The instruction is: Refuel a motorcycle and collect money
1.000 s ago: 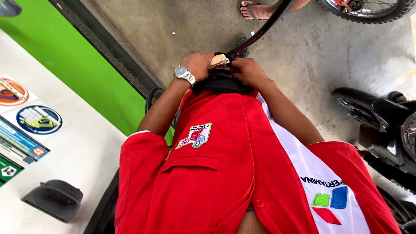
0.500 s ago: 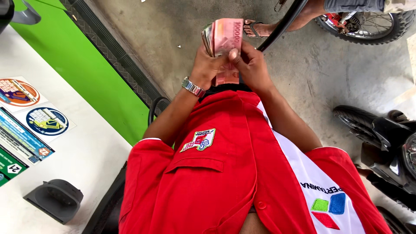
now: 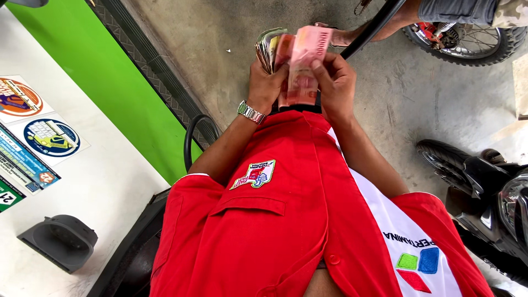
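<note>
Gripping banknote wad [image 3: 273,47], left hand [image 3: 265,85] raised; right hand [image 3: 334,82] pinching pink note [image 3: 303,63].

A wad of banknotes [image 3: 291,58] sits between the left hand [image 3: 267,82] and the right hand [image 3: 335,82] in front of the chest, with the fuel dispenser [image 3: 71,181] to the left, a motorcycle [image 3: 484,192] to the right, and a spoked wheel [image 3: 467,36] beyond the hands.
</note>
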